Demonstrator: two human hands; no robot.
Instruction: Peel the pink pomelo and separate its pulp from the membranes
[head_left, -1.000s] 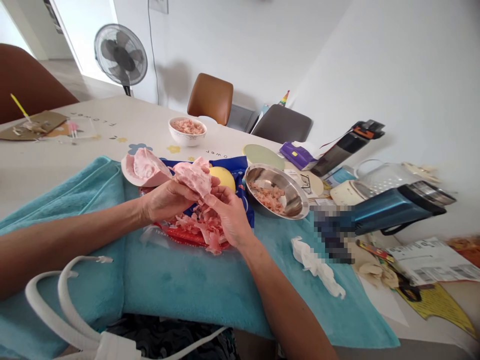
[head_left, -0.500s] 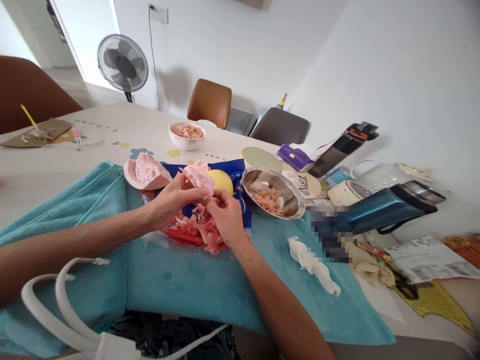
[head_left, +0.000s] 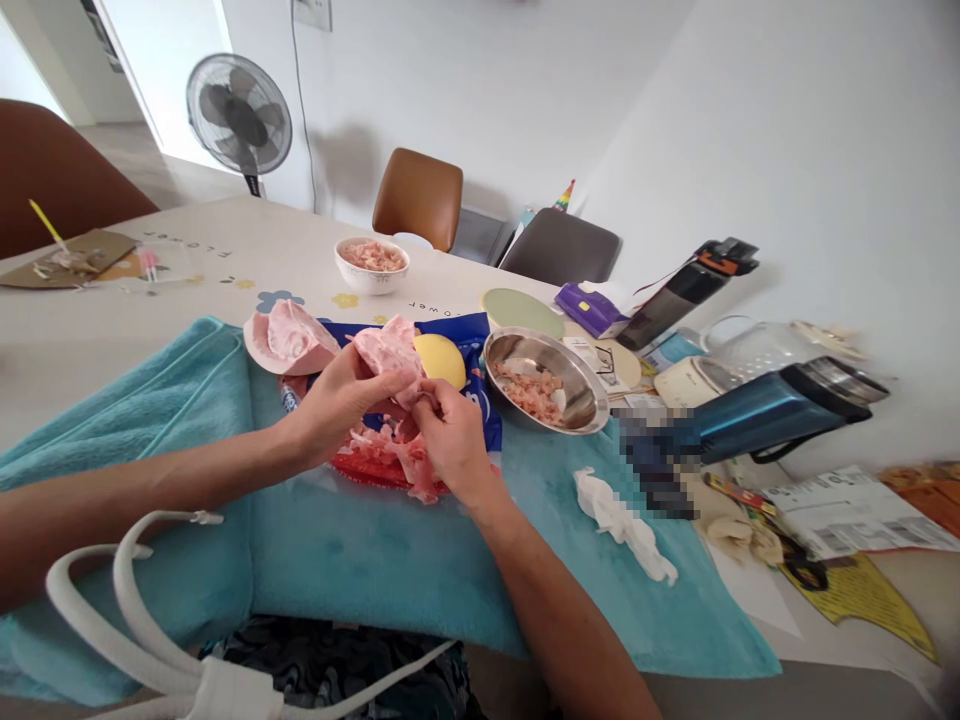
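Observation:
My left hand (head_left: 337, 400) is wrapped round a pale pink chunk of peeled pomelo (head_left: 388, 352), thumb along its near side. At the chunk's lower right edge, my right hand (head_left: 454, 440) pinches with thumb and fingers; exactly what lies between the tips is hidden. Beneath both hands, pink scraps of peel and membrane (head_left: 409, 455) are heaped on a blue and red plastic bag (head_left: 469, 328). A thick pink-lined piece of rind (head_left: 289, 340) lies to the left, and a smooth yellow rounded piece (head_left: 441, 360) sits just behind the hands.
Right of the bag stands a steel bowl (head_left: 592, 410) holding pulp; a white bowl (head_left: 373, 280) of pulp is farther back. A crumpled tissue (head_left: 626, 525) lies on the teal towel (head_left: 375, 560). Bottles, including a blue flask (head_left: 780, 405), line the right side. A white cable (head_left: 97, 620) crosses the lower left.
The pomelo chunk has turned slightly in my left hand, and my right fingers have shifted a little along its lower edge. The whole view has moved slightly.

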